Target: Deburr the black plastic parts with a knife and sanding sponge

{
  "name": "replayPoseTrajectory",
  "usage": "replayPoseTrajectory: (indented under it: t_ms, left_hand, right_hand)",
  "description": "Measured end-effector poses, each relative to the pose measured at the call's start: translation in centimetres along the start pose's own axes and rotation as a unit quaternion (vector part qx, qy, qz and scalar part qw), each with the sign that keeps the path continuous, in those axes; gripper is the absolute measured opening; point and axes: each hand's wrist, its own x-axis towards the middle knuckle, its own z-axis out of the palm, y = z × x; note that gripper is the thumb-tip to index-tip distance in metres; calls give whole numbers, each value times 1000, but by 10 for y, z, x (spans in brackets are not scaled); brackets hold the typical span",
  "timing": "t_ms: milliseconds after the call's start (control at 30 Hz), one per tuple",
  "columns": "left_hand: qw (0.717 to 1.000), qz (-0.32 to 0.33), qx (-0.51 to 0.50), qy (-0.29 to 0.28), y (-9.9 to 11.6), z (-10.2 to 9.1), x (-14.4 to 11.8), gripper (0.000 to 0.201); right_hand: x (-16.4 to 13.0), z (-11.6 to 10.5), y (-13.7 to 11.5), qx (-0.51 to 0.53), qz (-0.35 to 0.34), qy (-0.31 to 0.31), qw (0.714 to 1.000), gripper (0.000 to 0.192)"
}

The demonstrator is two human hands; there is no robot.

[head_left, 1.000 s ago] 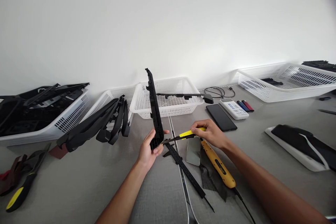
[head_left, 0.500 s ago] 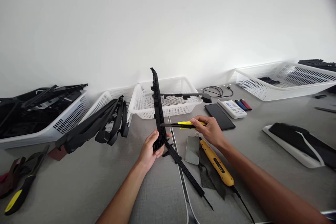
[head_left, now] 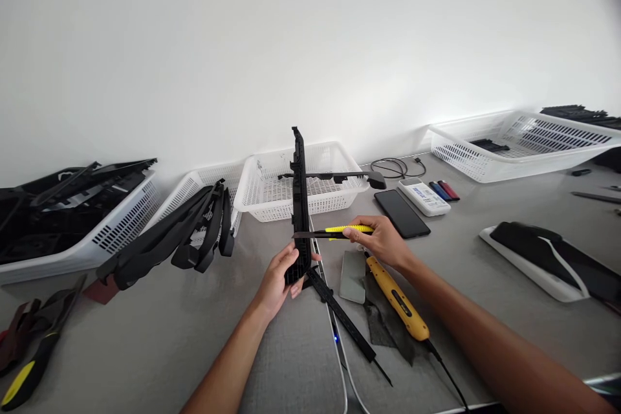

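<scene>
My left hand [head_left: 279, 281] is closed around the lower end of a long black plastic trim piece [head_left: 300, 194], which stands nearly upright with clips along its edge. A yellow and black utility knife [head_left: 334, 231] is gripped in my right hand [head_left: 381, 239]. Its blade points left and lies across the lower part of the trim piece; whether it touches the plastic I cannot tell. Below the hands, a black caliper [head_left: 344, 320] rests on the table. Beside it are a yellow corded tool [head_left: 398, 297] and a grey flat block [head_left: 352, 277].
A white basket [head_left: 257, 204] with a black strip across it stands behind the trim piece. Black parts [head_left: 198, 226] lean over another basket at left. A phone [head_left: 402, 213], a white box [head_left: 424, 197] and a cable [head_left: 388, 167] lie at right. A yellow-black handled tool [head_left: 36, 362] lies front left.
The trim piece stands slightly more upright and a little further right in view. The knife blade has shifted slightly relative to it, across its lower part. The view has turned slightly.
</scene>
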Motion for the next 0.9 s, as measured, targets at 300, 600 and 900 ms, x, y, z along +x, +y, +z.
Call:
replayPoseTrajectory:
  t_ms: [300,600,900]
  left_hand:
    - [1000,-12,11,-14,0,1,-1,30]
    - [999,-1,39,-36,-6,-4,2,33]
    - [998,-8,49,-40,-4,-1,1,34]
  right_hand:
    - [0,-2,-2,-17,-4,59,998,57]
    - [-1,-2,-1,-7,-18,81,997,51]
    - [2,-7,0,3,-8,62,998,51]
